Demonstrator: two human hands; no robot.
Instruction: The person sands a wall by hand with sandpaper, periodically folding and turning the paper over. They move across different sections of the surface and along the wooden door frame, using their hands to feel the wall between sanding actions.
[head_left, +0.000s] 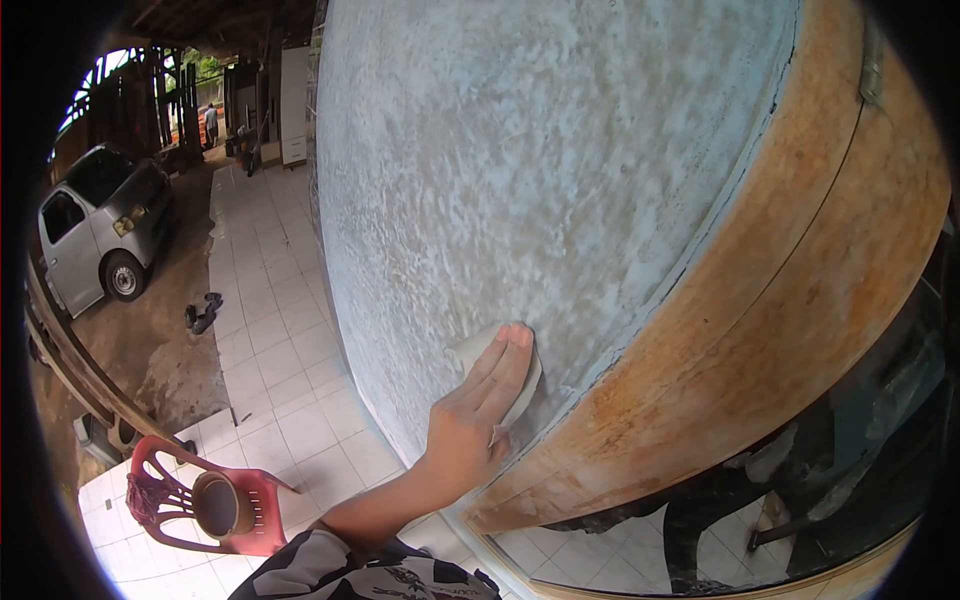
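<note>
My left hand (468,420) presses a pale, bent sheet of sandpaper (527,388) flat against the wall. Its fingers lie together over the sheet, and the thumb tucks in at the sheet's lower edge. Around it the wall (480,180) is light blue with grey, blotchy, worn-looking patches. Just right of the hand, a cracked edge separates the wall from a brown-stained wooden frame (690,370). My right hand is out of view.
A red plastic chair (262,500) at lower left carries a round bucket (222,505) and a dark red cloth (150,497). Dark glass (720,520) lies below the frame. Farther off are sandals (204,313), a silver van (105,215) and a person (210,125).
</note>
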